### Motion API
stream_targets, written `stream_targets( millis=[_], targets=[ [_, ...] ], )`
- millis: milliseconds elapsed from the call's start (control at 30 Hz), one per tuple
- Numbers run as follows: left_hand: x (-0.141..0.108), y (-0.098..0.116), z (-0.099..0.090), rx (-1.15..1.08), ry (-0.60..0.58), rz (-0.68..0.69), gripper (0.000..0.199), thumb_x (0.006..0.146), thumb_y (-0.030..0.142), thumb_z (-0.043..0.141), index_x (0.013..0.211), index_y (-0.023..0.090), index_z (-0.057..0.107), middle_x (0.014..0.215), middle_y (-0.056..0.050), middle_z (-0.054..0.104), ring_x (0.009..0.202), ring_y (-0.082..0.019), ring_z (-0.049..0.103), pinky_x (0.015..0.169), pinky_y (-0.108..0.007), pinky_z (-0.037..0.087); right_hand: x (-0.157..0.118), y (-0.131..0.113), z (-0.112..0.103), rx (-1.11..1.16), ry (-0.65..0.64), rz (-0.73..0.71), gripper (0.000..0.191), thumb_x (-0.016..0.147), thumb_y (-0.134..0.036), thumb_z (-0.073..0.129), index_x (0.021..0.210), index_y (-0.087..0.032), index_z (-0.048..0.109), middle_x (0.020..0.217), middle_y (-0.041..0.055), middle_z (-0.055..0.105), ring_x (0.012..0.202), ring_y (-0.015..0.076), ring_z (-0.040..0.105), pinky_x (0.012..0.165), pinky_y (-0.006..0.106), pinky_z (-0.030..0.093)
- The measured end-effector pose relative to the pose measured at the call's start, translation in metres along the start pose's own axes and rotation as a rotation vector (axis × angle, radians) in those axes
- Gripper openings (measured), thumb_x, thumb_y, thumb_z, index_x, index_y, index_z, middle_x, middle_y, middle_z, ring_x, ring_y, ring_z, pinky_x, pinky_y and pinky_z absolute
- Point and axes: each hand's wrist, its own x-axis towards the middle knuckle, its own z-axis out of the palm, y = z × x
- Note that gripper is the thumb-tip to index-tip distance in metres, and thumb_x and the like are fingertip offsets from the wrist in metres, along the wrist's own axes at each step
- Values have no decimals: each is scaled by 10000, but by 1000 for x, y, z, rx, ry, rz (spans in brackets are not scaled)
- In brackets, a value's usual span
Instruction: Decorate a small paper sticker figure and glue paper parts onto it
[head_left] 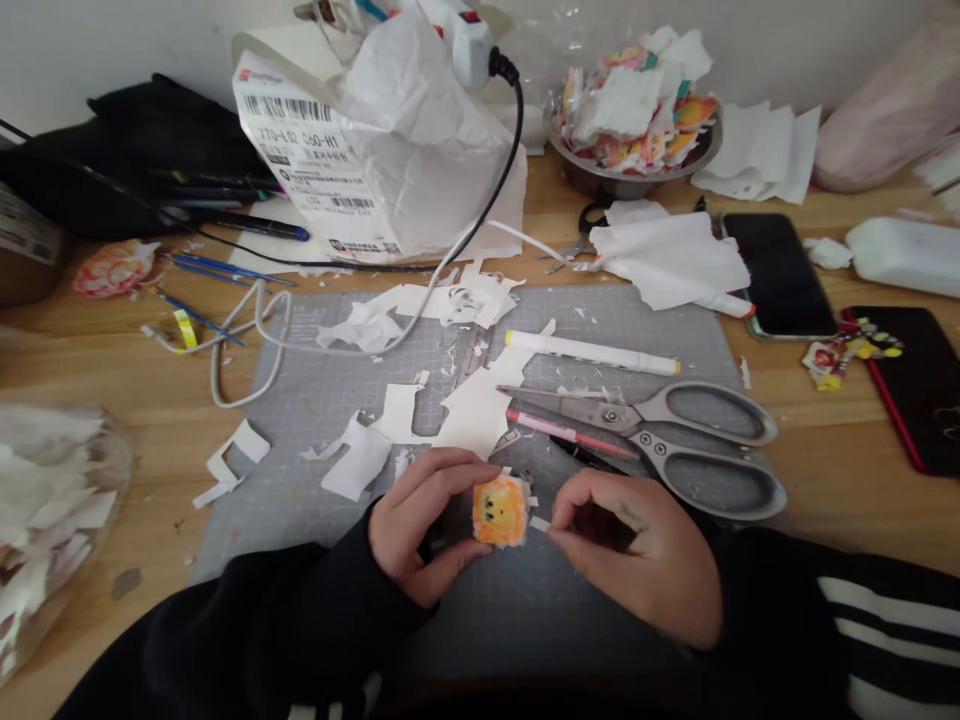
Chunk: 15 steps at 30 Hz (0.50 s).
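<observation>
Between the thumb and fingers of my left hand [427, 520] is a small square paper craft piece [501, 510], coloured orange and yellow with a little drawn face. White bits stick out along its right edge. My right hand [637, 550] pinches a short white strip [539, 524], whose free end points at the piece's right side. Whether the strip touches it I cannot tell. Large grey-handled scissors [652, 430] lie just beyond my right hand, with a pink-and-red pen [562, 430] by the blades. Cut paper [476, 410] lies beyond my left hand.
A grey cutting mat [300, 520] lies under my hands. Beyond are a yellow-tipped marker [592, 353], a white cable [274, 350] and a labelled white bag [360, 160]. A metal bowl [637, 178] of paper pieces stands behind. Two phones [780, 270] lie right; a clear bag of scraps [52, 520] sits left.
</observation>
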Motion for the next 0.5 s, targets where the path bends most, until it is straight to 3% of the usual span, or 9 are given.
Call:
stream_targets(
  millis=[267, 500],
  targets=[
    [0, 3, -1, -4, -4, -15, 356, 835, 279, 582, 1165, 211, 470, 1034, -92, 559, 934, -193, 583, 788, -301, 509, 0, 1, 0, 2, -1, -27, 101, 676, -220, 561, 595, -177, 604, 458, -38, 485, 419, 75, 412, 397, 182, 299],
    [1, 6, -1, -12, 13, 37, 366, 801, 210, 611, 1149, 191, 501, 1023, -76, 580, 914, -169, 593, 783, -259, 508, 1, 2, 0, 4, -23, -18, 91, 669, -212, 575, 600, -175, 622, 446, -42, 476, 413, 72, 409, 395, 181, 290]
  ],
)
